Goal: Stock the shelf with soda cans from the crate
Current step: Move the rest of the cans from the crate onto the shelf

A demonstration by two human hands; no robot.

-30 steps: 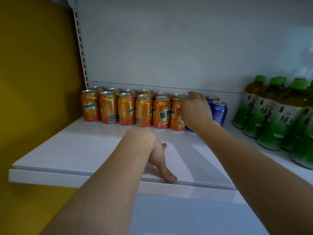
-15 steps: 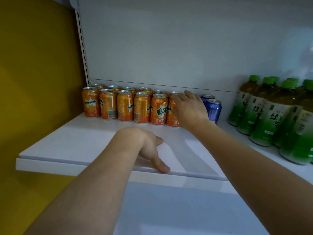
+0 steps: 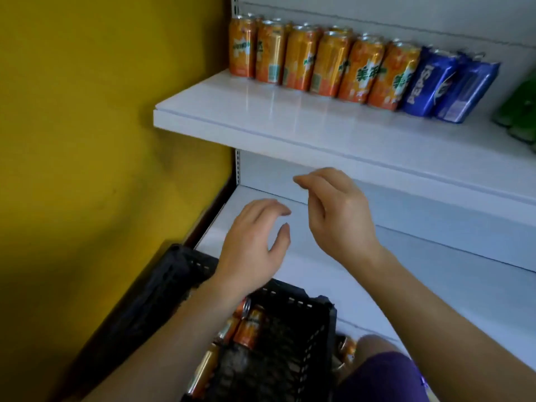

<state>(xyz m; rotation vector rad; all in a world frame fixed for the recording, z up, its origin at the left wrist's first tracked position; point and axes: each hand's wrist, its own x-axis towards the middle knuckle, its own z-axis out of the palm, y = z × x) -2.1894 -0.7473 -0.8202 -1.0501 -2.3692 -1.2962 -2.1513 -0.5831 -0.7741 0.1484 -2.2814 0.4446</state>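
White shelf (image 3: 333,126) now seen from below and further back, no longer at eye level; row of orange soda cans (image 3: 319,59) and two blue Pepsi cans (image 3: 446,85) left standing at its back edge, untouched. Black crate (image 3: 301,320) newly in view at the bottom, several orange cans (image 3: 248,329) lying loose inside, more to fetch. Likely step: reaching down for the next cans. Both hands withdrawn from the shelf, hanging in mid-air between shelf and crate, close together but apart. Left hand (image 3: 255,245) palm down above the crate's far rim, grip empty, fingers spread and gently curled. Right hand (image 3: 339,216) slightly higher, grip empty, fingers loosely bent, thumb and forefinger nearly meeting on nothing.
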